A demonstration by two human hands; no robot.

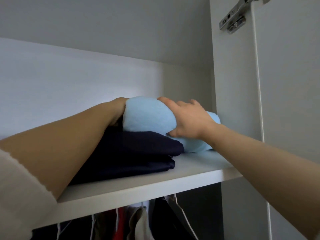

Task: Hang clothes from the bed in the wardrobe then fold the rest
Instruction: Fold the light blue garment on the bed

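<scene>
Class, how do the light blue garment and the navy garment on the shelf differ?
The light blue garment is bunched; the navy garment lies folded flat. The blue rests partly on the navy. The right hand grips the blue, not the navy. Both sit on the shelf.

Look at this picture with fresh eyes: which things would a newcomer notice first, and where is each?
A soft light blue bundle stands out mid-frame on the white wardrobe shelf, resting partly on a folded dark navy stack. The right hand grips its right side, while the left hand reaches its left side, fingers hidden. Below the shelf, hung clothes show.
</scene>
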